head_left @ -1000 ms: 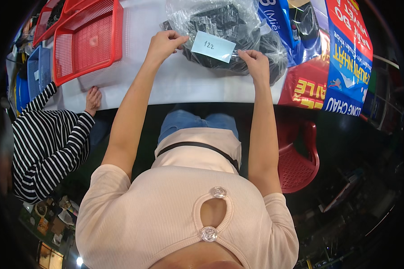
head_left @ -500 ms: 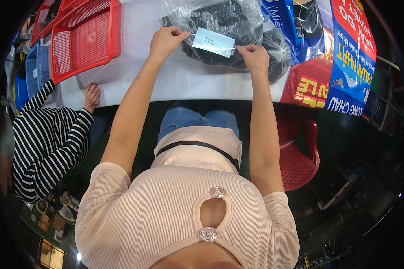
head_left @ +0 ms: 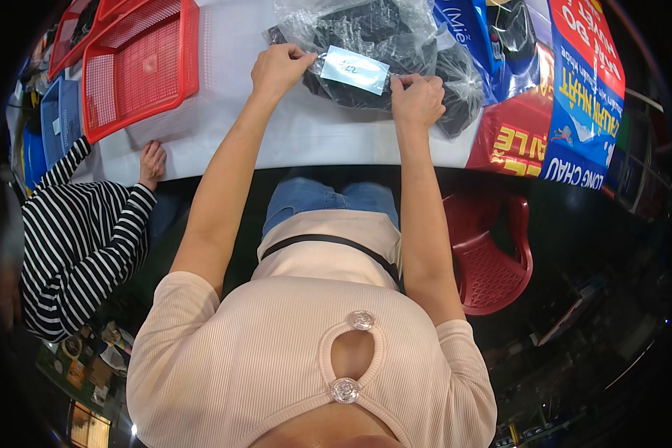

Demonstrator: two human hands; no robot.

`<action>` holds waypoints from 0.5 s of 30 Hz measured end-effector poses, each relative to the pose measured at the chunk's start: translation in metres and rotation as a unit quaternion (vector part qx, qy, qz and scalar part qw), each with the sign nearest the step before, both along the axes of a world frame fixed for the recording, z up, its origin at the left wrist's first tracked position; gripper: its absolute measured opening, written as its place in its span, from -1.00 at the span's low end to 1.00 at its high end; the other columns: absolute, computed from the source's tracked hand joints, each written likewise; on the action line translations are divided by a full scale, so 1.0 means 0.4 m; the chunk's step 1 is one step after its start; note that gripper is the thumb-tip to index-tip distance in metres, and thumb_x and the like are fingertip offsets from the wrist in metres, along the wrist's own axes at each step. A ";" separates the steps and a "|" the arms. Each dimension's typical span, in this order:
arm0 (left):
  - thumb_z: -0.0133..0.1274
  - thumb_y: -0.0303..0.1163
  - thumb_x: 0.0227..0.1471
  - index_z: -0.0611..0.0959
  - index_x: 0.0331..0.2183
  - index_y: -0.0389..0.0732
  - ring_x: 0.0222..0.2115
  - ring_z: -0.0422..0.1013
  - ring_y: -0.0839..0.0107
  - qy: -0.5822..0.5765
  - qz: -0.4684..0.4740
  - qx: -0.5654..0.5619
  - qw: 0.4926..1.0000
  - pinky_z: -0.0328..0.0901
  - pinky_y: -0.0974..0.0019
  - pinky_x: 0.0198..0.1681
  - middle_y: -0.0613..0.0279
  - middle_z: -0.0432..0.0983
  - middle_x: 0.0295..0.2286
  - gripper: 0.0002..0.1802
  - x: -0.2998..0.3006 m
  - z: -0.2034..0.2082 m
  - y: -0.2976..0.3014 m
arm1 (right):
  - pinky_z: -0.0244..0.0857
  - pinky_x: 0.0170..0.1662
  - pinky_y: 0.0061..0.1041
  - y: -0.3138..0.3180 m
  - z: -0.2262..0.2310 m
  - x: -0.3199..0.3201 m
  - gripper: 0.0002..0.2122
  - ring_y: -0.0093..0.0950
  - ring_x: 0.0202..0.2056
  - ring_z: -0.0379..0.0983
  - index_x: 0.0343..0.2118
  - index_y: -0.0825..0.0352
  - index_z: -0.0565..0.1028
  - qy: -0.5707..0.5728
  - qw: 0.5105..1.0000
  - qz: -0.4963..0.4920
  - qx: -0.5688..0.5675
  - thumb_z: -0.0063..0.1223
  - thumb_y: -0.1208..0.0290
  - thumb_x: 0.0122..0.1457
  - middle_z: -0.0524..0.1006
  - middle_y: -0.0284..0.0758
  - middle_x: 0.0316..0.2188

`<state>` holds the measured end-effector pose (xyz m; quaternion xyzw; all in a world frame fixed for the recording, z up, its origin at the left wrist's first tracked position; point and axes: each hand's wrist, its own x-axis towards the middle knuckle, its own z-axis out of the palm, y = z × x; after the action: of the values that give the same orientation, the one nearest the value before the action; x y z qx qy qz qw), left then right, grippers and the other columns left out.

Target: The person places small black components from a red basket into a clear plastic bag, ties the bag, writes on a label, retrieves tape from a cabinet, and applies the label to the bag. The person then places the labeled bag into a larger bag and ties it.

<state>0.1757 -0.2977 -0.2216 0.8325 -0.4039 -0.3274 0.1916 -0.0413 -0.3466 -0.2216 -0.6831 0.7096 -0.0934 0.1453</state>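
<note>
A pale blue paper label (head_left: 354,70) with handwriting lies stretched over a clear plastic bag (head_left: 291,19) of black items on the table. My left hand (head_left: 280,69) pinches at the label's left end, thumb and forefinger together. At the right end, my right hand (head_left: 418,98) pinches in the same way. Narrow shiny bits show between the label's ends and my fingertips; I cannot tell whether they are tape. Glare covers part of the label. The label is over the bag's near part, but whether it touches the plastic is not clear.
Red plastic baskets (head_left: 140,67) and a blue basket (head_left: 61,118) stand at the left. Beside them rests a co-worker's hand (head_left: 152,162) on the white table (head_left: 336,142). Printed bags (head_left: 511,138) lie at the right. A red plastic chair (head_left: 493,265) stands below the table's edge.
My right hand has shifted slightly left and rolled, with its back showing more. The label has tilted a little and catches more glare. My left hand stays nearly in place.
</note>
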 end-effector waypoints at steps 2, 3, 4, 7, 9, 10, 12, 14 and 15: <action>0.12 -0.01 -0.18 0.67 -0.51 -0.09 -0.47 0.47 0.36 -0.003 -0.001 0.002 1.000 0.30 0.28 -0.40 0.34 0.55 -0.55 -0.66 0.001 -0.001 0.000 | 0.19 -0.19 -0.22 0.006 -0.001 0.006 -0.77 -0.26 -0.14 0.29 -0.44 0.17 0.56 0.011 1.000 -0.022 -0.005 0.27 0.21 -0.17 0.36 -0.31 -0.24; 0.12 -0.02 -0.18 0.67 -0.51 -0.09 -0.47 0.47 0.36 0.003 0.002 0.002 1.000 0.30 0.28 -0.40 0.34 0.55 -0.55 -0.66 0.001 -0.003 0.000 | 0.20 -0.19 -0.22 0.007 -0.001 0.005 -0.71 -0.26 -0.15 0.30 -0.39 0.21 0.53 0.002 0.999 -0.032 -0.009 0.30 0.22 -0.19 0.35 -0.29 -0.24; 0.12 -0.02 -0.18 0.67 -0.51 -0.09 -0.47 0.47 0.36 0.007 0.005 0.000 1.000 0.30 0.29 -0.40 0.34 0.55 -0.55 -0.66 0.001 -0.005 0.000 | 0.21 -0.19 -0.23 0.006 -0.002 0.002 -0.65 -0.26 -0.15 0.30 -0.35 0.25 0.50 0.001 0.998 -0.051 -0.023 0.32 0.23 -0.21 0.35 -0.27 -0.24; 0.12 -0.02 -0.18 0.67 -0.51 -0.09 -0.47 0.47 0.37 0.009 0.006 -0.020 1.000 0.30 0.30 -0.41 0.34 0.56 -0.55 -0.66 0.001 -0.011 0.001 | 0.24 -0.18 -0.26 -0.006 -0.014 -0.024 -0.50 -0.25 -0.19 0.32 -0.27 0.34 0.41 -0.065 0.992 -0.105 -0.008 0.39 0.23 -0.28 0.33 -0.20 -0.24; 0.12 -0.01 -0.18 0.67 -0.50 -0.09 -0.47 0.47 0.37 0.012 0.002 -0.021 1.000 0.30 0.30 -0.41 0.34 0.56 -0.55 -0.66 0.002 -0.016 0.002 | 0.26 -0.18 -0.30 -0.015 -0.031 -0.045 -0.44 -0.24 -0.22 0.33 -0.25 0.37 0.37 -0.184 0.972 -0.143 0.037 0.41 0.23 -0.31 0.32 -0.16 -0.22; 0.12 -0.01 -0.18 0.66 -0.49 -0.10 -0.47 0.47 0.37 0.016 0.001 -0.015 1.000 0.30 0.30 -0.40 0.34 0.56 -0.54 -0.65 0.003 -0.019 0.002 | 0.27 -0.18 -0.32 -0.016 -0.044 -0.051 -0.43 -0.24 -0.23 0.34 -0.25 0.38 0.37 -0.269 0.948 -0.160 0.066 0.42 0.22 -0.32 0.32 -0.15 -0.21; 0.12 -0.01 -0.18 0.66 -0.48 -0.10 -0.47 0.46 0.37 0.018 0.000 -0.025 1.000 0.30 0.30 -0.40 0.34 0.56 -0.54 -0.64 0.004 -0.025 0.004 | 0.23 -0.11 -0.31 -0.011 -0.069 -0.055 -0.37 -0.21 -0.18 0.29 -0.16 0.36 0.33 -0.428 0.882 -0.195 0.033 0.39 0.18 -0.29 0.28 -0.10 -0.15; 0.11 0.00 -0.18 0.66 -0.47 -0.11 -0.47 0.46 0.37 0.016 -0.006 -0.050 0.999 0.30 0.29 -0.39 0.34 0.55 -0.54 -0.63 0.005 -0.029 0.005 | 0.18 -0.07 -0.24 0.002 -0.085 -0.049 -0.37 -0.19 -0.12 0.24 -0.13 0.36 0.31 -0.251 0.960 -0.070 -0.105 0.35 0.15 -0.24 0.28 -0.10 -0.14; 0.12 0.00 -0.18 0.66 -0.47 -0.14 -0.47 0.45 0.39 0.025 -0.007 -0.039 0.999 0.29 0.32 -0.39 0.31 0.55 -0.54 -0.61 0.008 -0.031 0.005 | 0.15 -0.05 -0.21 0.006 -0.086 -0.047 -0.37 -0.18 -0.09 0.22 -0.11 0.36 0.30 -0.149 0.979 -0.003 -0.141 0.32 0.13 -0.22 0.28 -0.10 -0.14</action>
<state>0.1788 -0.2958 -0.2338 0.8132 -0.4173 -0.3330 0.2317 -0.0600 -0.3442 -0.2560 -0.6727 0.6622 -0.2935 0.1509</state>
